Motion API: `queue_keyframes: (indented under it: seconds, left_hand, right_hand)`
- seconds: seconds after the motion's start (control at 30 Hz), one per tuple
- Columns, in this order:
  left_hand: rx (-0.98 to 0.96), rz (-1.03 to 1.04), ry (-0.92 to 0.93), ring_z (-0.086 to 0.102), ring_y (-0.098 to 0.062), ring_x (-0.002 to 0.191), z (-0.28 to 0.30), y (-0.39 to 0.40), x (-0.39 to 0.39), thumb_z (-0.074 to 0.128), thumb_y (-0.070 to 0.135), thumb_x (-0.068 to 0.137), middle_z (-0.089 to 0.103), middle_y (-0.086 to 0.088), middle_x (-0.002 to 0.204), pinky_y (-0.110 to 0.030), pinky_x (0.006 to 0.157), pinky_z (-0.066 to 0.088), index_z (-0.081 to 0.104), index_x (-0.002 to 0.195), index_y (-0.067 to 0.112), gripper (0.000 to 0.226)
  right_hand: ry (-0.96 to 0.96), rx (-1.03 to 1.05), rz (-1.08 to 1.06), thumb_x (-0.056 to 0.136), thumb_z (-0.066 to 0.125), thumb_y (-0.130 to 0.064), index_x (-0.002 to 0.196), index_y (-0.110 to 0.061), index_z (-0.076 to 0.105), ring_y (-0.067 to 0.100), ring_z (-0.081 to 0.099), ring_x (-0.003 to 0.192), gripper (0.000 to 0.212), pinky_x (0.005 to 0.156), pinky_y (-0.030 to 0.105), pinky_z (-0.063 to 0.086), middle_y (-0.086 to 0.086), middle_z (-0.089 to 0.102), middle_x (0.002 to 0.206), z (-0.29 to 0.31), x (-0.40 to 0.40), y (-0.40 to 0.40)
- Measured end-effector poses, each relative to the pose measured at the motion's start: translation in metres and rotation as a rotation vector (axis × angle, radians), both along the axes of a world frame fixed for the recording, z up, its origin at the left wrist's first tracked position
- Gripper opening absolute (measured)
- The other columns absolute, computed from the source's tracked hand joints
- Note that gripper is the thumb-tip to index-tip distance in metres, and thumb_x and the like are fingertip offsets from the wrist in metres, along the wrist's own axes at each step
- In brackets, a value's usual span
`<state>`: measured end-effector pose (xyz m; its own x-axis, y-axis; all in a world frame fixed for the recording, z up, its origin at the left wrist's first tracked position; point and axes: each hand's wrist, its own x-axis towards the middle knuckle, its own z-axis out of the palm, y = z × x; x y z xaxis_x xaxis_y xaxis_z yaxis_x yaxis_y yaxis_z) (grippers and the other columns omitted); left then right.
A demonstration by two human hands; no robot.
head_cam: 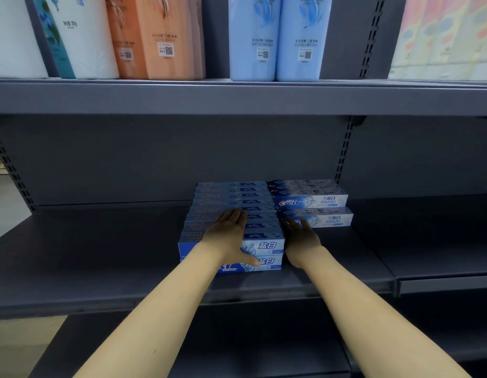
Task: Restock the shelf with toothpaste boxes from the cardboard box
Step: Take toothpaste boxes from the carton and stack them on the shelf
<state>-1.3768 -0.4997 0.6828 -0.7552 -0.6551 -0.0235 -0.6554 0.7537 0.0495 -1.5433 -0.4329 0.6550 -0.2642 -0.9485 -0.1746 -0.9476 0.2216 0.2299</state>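
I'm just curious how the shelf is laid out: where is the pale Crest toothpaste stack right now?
In the head view, the pale Crest stack sits right of centre on the middle shelf, directly right of the darker blue toothpaste stack, just beyond the right hand.

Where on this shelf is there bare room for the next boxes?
Bare shelf runs left of the dark blue stack to the upright. More lies right of the pale stack, and a strip in front. It is crowded between the stacks, where the right hand sits; the left hand rests on the dark blue stack.

Glossy printed card toothpaste boxes (231,214) on a matt, smooth dark-grey metal shelf (100,255).
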Motion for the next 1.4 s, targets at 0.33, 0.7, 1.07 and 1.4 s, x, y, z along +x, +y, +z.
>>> queue_keyframes:
  seconds: [0.33, 0.7, 1.07, 1.4]
  left_hand:
    - [0.001, 0.015, -0.012, -0.004, -0.023, 0.147, 0.001, 0.002, 0.001, 0.063, 0.067, 0.072, -0.007, -0.007, 0.159, -0.033, 0.119, 0.002, -0.007, 0.151, 0.007, 0.121]
    - [0.036, 0.034, -0.088, -0.007, -0.022, 0.147, 0.016, 0.004, 0.001, 0.063, 0.073, 0.066, -0.011, -0.007, 0.159, -0.032, 0.118, -0.002, -0.012, 0.15, 0.006, 0.131]
    - [0.039, 0.05, -0.129, -0.005, -0.022, 0.147, 0.016, 0.004, 0.001, 0.056, 0.077, 0.069, -0.008, -0.008, 0.159, -0.033, 0.118, -0.002, -0.009, 0.15, 0.005, 0.126]
    - [0.003, 0.282, 0.011, 0.0, -0.022, 0.147, 0.049, -0.025, 0.037, 0.015, 0.073, 0.088, -0.003, -0.008, 0.159, -0.034, 0.118, 0.004, -0.004, 0.151, 0.006, 0.094]
  right_hand:
    - [0.036, 0.032, 0.03, 0.102, 0.028, -0.029, 0.152, -0.017, -0.007, 0.02, -0.007, 0.147, 0.062, 0.12, 0.041, -0.005, 0.003, -0.007, 0.16, 0.004, 0.002, 0.001]
    - [0.105, -0.095, 0.0, 0.1, 0.034, -0.012, 0.152, -0.013, 0.001, 0.021, -0.005, 0.148, 0.062, 0.118, 0.039, -0.005, 0.002, -0.002, 0.16, 0.021, -0.024, -0.008]
    - [0.12, -0.078, 0.017, 0.099, 0.04, -0.018, 0.152, -0.012, 0.0, 0.02, -0.003, 0.148, 0.066, 0.119, 0.039, -0.005, 0.004, 0.0, 0.16, 0.023, -0.012, -0.015]
    - [-0.053, -0.375, -0.061, 0.097, 0.04, -0.016, 0.148, -0.004, 0.023, 0.026, 0.018, 0.144, 0.055, 0.12, 0.036, 0.011, 0.01, 0.025, 0.154, 0.071, -0.008, -0.029]
